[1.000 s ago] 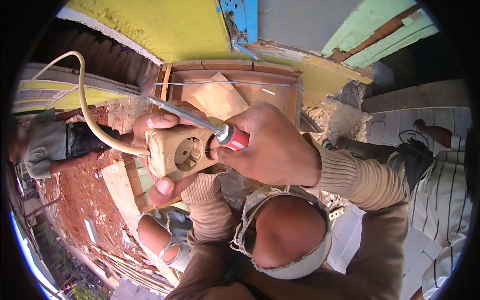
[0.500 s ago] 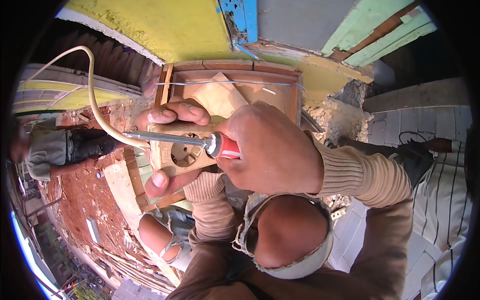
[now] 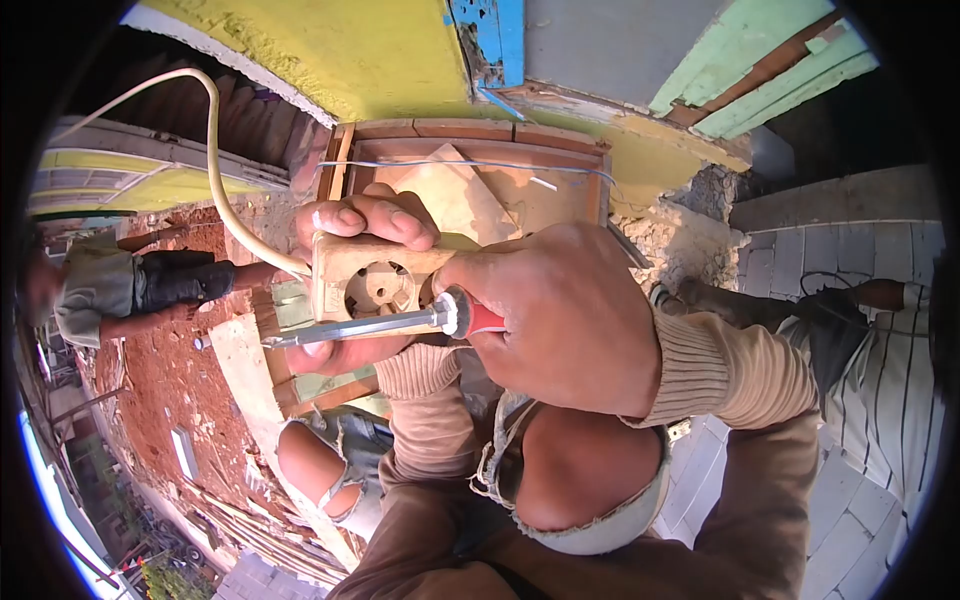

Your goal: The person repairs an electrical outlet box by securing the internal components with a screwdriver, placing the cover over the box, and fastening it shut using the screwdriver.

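Observation:
My left hand (image 3: 375, 218) is closed round a worn beige power socket (image 3: 334, 278), with fingers over its far edge and the thumb partly hidden below. One round outlet faces me, and a cream cable (image 3: 216, 150) runs out of its left end and arcs upward. In my right hand (image 3: 570, 315) is a screwdriver (image 3: 370, 327) with a red handle. Its metal shaft points left across the near edge of the socket, the tip beyond the socket's left corner. The right fingers also lie against the socket's right end, which they cover.
Ahead stands a wooden frame (image 3: 470, 130) with a loose board (image 3: 450, 190) and a thin wire across it. Broken masonry (image 3: 690, 235) lies to its right. A person (image 3: 110, 285) is at the left on rubble-strewn red soil; another in striped clothing (image 3: 870, 390) is at the right.
The screwdriver has swung from across the socket's upper face down to its near edge. Both hands and the socket have shifted slightly right, and the cable has moved along with them.

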A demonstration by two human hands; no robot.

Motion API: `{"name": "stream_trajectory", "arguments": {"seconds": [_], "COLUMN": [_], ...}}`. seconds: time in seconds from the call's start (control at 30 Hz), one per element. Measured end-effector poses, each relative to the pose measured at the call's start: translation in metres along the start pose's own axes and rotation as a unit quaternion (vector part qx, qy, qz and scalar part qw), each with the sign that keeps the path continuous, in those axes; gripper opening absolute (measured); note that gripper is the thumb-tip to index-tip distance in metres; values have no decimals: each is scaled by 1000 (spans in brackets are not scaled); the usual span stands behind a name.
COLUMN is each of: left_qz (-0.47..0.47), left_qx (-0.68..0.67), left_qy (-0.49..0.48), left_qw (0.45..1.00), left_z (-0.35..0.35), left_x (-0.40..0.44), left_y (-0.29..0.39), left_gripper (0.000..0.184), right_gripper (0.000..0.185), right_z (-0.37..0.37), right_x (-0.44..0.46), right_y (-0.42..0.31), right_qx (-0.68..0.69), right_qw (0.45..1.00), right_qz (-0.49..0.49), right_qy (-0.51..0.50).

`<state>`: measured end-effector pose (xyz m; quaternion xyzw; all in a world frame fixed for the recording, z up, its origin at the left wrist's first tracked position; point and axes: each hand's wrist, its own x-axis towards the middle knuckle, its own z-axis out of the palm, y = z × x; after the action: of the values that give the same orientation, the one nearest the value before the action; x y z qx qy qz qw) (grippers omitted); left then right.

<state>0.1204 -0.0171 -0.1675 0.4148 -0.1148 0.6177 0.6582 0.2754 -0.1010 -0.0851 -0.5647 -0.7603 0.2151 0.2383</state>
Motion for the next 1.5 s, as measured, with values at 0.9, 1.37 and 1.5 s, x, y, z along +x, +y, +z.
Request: {"name": "stream_trajectory", "arguments": {"seconds": [0.9, 1.37, 1.5], "left_qz": [-97, -132, -129], "left_qx": [-109, -156, -158], "left_qy": [54, 31, 37], "left_qw": [988, 978, 978], "left_z": [-29, -39, -38], "left_x": [-8, -7, -8], "left_y": [10, 15, 15], "left_gripper": [70, 68, 69], "right_gripper": [47, 38, 38], "right_z": [-79, -75, -74], "right_x": [-42, -24, -23], "right_y": [0, -8, -8], "right_qx": [39, -31, -37], "right_qw": [990, 993, 993], "right_qz": [-102, -108, -99], "right_qy": [-92, -48, -51]}}
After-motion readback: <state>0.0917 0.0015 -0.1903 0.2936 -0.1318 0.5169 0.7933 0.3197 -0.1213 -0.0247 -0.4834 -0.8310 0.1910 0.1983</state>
